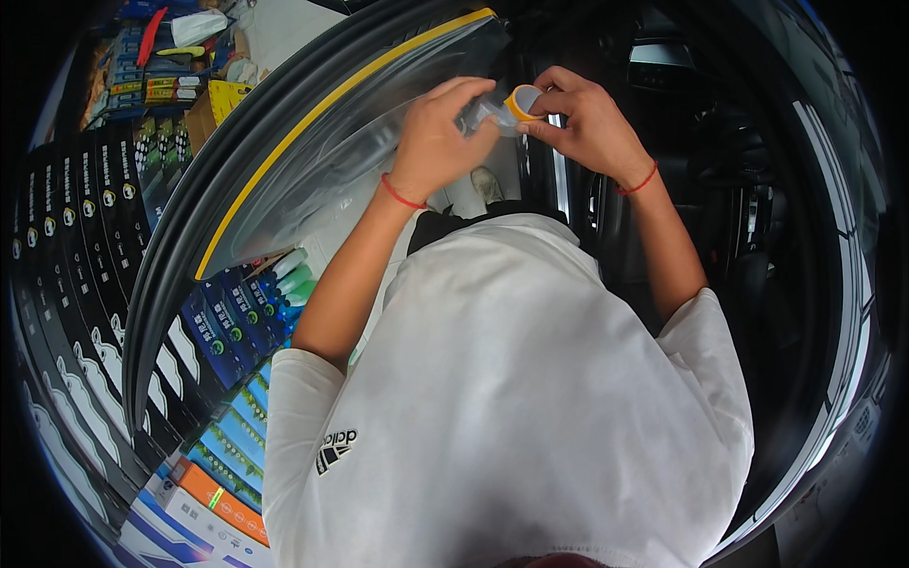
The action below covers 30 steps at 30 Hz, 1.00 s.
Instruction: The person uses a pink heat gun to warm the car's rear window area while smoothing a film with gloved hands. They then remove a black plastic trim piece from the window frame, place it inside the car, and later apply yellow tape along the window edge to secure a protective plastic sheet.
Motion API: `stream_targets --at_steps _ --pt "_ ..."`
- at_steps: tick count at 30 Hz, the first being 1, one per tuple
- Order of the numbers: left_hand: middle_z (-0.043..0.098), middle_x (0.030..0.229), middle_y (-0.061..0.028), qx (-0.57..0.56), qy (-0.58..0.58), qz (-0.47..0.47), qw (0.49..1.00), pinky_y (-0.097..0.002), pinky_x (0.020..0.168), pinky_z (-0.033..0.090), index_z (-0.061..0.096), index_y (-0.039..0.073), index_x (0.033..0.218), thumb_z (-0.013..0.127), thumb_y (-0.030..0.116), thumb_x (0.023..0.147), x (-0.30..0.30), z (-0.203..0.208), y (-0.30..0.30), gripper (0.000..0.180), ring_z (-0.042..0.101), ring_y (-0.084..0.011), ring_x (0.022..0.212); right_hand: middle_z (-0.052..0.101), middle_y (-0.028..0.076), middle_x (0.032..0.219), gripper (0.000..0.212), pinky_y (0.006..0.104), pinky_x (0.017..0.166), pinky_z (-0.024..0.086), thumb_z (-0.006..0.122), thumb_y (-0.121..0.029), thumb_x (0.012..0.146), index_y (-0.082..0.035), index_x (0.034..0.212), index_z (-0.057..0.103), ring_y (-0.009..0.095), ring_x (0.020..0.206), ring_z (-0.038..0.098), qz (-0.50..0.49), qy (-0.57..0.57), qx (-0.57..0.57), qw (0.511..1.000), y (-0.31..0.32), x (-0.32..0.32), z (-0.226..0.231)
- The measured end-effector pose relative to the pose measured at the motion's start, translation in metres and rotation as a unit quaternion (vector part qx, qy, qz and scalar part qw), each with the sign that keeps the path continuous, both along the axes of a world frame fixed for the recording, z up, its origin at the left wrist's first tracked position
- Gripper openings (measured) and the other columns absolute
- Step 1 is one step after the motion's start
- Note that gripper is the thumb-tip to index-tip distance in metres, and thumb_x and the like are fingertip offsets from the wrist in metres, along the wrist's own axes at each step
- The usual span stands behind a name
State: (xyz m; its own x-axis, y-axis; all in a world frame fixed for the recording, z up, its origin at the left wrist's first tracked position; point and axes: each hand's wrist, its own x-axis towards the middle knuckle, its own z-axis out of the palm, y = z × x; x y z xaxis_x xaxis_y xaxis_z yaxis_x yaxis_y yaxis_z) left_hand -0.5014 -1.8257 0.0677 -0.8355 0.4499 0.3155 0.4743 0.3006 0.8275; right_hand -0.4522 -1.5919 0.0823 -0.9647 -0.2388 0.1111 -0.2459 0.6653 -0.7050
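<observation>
My right hand (pixel 592 123) pinches a small roll of yellow tape (pixel 524 100) by its ring, with thumb and fingers on its right side. Crumpled clear plastic film (pixel 494 106) spreads from the roll toward my left hand (pixel 436 137). The left hand's thumb and forefinger stand apart in a curve around part of that film; its other fingers are mostly hidden. Farther left, a strip of yellow tape (pixel 327 112) follows the upper edge of an open car door (pixel 180 194). A clear plastic sheet (pixel 317 175) hangs along that strip.
To my right lies the dark car interior (pixel 748 208), framed by its door opening. Stacked black boxes (pixel 71 227) stand beyond the door on the left. Nearer are blue boxes (pixel 232 440), an orange box (pixel 222 502) and several bottles (pixel 295 279). My shoe (pixel 486 185) shows below.
</observation>
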Motion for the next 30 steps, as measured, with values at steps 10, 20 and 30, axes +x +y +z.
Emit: stream_targets --at_steps 10,20,30 --pt "0.076 0.086 -0.0113 -0.100 0.087 0.023 0.991 -0.0358 0.077 0.058 0.076 0.003 0.091 0.074 0.009 0.081 -0.003 0.004 0.013 0.012 0.074 -0.0296 0.080 0.067 0.011 0.094 0.021 0.0402 0.068 0.053 0.085 -0.023 0.084 -0.003 0.091 0.080 0.030 0.077 0.066 0.032 0.011 -0.011 0.999 0.000 -0.012 0.004" --pt "0.080 0.108 -0.0128 0.118 -0.113 -0.002 0.987 -0.0324 0.087 0.059 0.075 -0.001 0.112 0.080 0.008 0.090 -0.002 -0.003 0.000 0.025 0.077 -0.0187 0.098 0.067 0.010 0.095 0.024 0.0326 0.063 0.052 0.087 -0.022 0.086 0.000 0.092 0.080 0.021 0.071 0.064 0.044 0.049 0.000 0.998 -0.001 -0.019 0.016" --pt "0.077 0.108 -0.0126 0.161 -0.146 0.058 0.974 -0.0263 0.076 0.057 0.065 -0.003 0.101 0.071 0.007 0.101 0.018 0.056 -0.044 0.011 0.067 -0.0083 0.087 0.073 0.013 0.102 0.037 0.0309 0.058 0.053 0.090 -0.029 0.081 0.003 0.078 0.073 0.022 0.070 0.068 0.030 0.116 0.012 0.993 0.015 -0.001 0.073"
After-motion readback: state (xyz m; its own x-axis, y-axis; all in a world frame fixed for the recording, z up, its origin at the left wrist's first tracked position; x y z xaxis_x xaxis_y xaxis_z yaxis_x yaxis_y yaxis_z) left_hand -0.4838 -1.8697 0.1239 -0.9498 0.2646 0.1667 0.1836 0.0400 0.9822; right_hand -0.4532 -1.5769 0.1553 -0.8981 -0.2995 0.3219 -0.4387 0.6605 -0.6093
